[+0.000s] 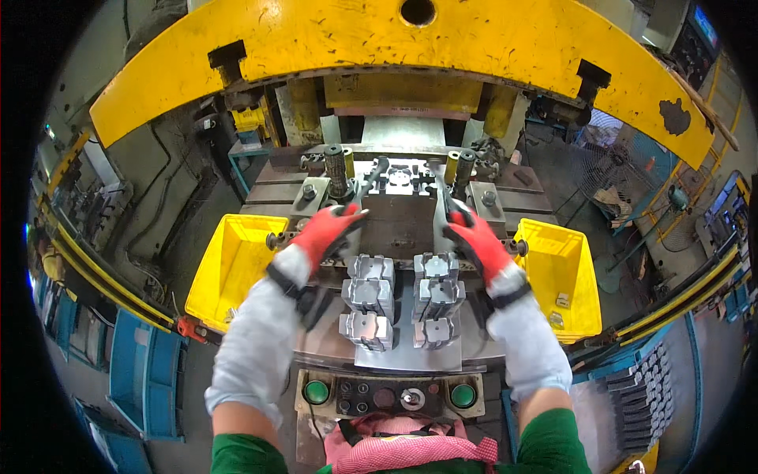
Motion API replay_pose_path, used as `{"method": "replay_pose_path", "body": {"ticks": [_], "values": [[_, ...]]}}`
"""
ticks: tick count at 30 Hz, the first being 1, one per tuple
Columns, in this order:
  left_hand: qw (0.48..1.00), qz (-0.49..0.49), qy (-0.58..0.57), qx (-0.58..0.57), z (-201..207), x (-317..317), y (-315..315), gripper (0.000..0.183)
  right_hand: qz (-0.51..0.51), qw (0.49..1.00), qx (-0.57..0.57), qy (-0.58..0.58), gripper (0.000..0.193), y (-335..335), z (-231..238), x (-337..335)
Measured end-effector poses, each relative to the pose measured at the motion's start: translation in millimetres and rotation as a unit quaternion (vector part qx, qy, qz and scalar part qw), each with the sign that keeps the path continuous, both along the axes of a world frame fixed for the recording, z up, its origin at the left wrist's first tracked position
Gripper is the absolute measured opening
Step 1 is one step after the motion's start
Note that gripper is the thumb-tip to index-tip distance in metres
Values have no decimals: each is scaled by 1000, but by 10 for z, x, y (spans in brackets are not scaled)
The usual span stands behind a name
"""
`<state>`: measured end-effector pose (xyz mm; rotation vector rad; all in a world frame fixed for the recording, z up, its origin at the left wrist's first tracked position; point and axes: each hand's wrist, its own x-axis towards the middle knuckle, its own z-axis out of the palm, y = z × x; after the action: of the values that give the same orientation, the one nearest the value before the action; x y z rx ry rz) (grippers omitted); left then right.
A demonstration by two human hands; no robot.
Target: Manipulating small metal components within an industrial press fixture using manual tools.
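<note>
My left hand (324,235), in a red and black glove, is closed around a dark grey rod-shaped tool (371,180) that points forward at the left of the press die. My right hand (478,242), gloved alike, is closed on a similar dark grey tool (440,188) on the die's right side. Both tools are blurred, so their tips are hard to make out. Between them, a shiny metal piece (399,178) lies at the back of the die block (399,225). Nearer to me stand a left stack (368,297) and a right stack (437,299) of grey metal parts.
A yellow press beam (410,43) arches across the far side. Yellow bins stand at the left (237,261) and right (557,268); small metal pieces lie in the right one. Guide posts (335,167) flank the die. A button panel (387,396) with green buttons is close to me.
</note>
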<state>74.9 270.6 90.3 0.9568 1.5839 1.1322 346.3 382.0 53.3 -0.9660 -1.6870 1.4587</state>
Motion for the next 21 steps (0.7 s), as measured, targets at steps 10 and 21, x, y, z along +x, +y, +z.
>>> {"method": "replay_pose_path", "body": {"ticks": [10, 21], "values": [[984, 138, -6, 112, -543, -124, 512, 37, 3, 992, -65, 107, 35, 308, 21, -445], [908, 378, 146, -110, -805, -541, -2547, 23, -353, 930, 55, -85, 25, -1579, -938, 2304]]}}
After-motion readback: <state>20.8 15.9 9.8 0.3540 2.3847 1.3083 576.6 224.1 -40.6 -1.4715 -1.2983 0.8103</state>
